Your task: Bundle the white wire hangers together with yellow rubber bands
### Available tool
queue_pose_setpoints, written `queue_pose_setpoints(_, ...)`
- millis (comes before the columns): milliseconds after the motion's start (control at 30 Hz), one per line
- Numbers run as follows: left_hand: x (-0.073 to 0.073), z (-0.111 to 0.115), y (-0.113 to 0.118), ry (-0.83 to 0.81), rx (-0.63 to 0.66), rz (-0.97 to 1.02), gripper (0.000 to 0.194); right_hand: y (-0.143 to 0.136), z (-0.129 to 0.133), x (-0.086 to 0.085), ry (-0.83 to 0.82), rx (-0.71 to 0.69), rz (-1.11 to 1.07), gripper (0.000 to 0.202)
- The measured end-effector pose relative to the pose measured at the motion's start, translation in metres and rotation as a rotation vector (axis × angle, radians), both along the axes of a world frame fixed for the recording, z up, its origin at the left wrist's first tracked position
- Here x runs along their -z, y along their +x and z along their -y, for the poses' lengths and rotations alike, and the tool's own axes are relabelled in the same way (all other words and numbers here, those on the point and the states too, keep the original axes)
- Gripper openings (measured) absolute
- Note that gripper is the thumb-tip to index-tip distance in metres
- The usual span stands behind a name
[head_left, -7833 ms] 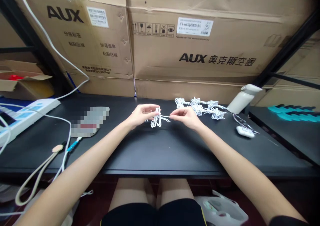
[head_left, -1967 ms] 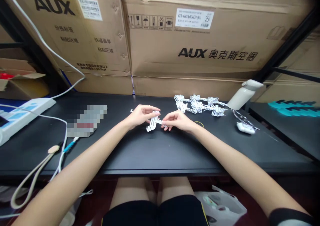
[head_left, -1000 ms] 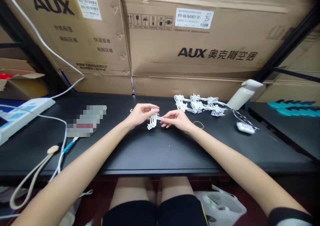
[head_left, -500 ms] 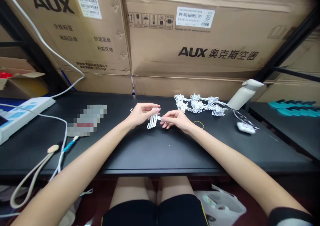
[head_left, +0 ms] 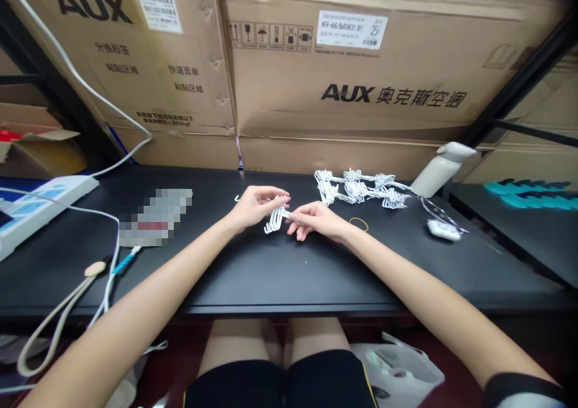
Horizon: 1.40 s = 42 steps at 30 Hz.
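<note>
Between my two hands is a small bunch of white hooks [head_left: 273,222], their curved ends hanging down. My left hand [head_left: 257,205] is closed on the bunch, thumb and fingers pinching its top. From the right, my right hand [head_left: 315,220] pinches the bunch's thin end between thumb and forefinger, its other fingers loosely curled. Another white hook end [head_left: 237,198] shows just left of my left hand. Bundled white hooks [head_left: 356,190] lie in rows at the back right of the black table [head_left: 289,275]. A yellow rubber band [head_left: 359,223] lies beside my right wrist.
A white bottle [head_left: 442,168] and a white earbud case [head_left: 444,230] stand at the right. Cardboard boxes [head_left: 280,107] wall off the back. On the left are a power strip [head_left: 49,206], a pixelated flat object [head_left: 158,218] and a white cable [head_left: 118,239]. Teal pieces [head_left: 533,194] lie far right.
My right hand's fingers have shifted slightly downward and loosened a little at the bunch. My left hand stays nearly in place, and the hooks have tilted slightly.
</note>
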<state>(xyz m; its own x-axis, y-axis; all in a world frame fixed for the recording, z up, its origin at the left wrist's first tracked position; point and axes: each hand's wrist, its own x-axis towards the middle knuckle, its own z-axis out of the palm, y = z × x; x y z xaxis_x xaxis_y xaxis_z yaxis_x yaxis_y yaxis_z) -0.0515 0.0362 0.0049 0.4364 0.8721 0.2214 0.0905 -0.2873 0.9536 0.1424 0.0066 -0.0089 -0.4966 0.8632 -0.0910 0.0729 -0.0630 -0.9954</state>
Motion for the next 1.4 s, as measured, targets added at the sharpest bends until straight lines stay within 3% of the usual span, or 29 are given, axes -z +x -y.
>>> queue_pose_setpoints(400, -0.002, 0.001, 0.001, 0.009, 0.019, 0.064, 0.041, -0.002, 0.003, -0.005, 0.113, -0.02, -0.009, 0.038)
queue_pose_setpoints(633, -0.01, 0.004, 0.001, -0.18, 0.081, 0.086, 0.057, -0.002, 0.003, -0.002, 0.11, 0.012, -0.069, 0.039)
queue_pose_setpoints(967, -0.008, 0.001, -0.006, -0.212, 0.237, -0.031, 0.042, 0.002, 0.002, -0.007, 0.104, 0.057, -0.092, 0.04)
queue_pose_setpoints(1233, -0.004, -0.001, -0.007, -0.226, 0.252, -0.039, 0.049, 0.006, 0.0, -0.007, 0.154, -0.01, -0.007, 0.042)
queue_pose_setpoints(1400, -0.004, 0.0, -0.006, -0.168, 0.249, -0.088, 0.039, 0.009, -0.001, -0.007, 0.239, -0.018, 0.059, 0.042)
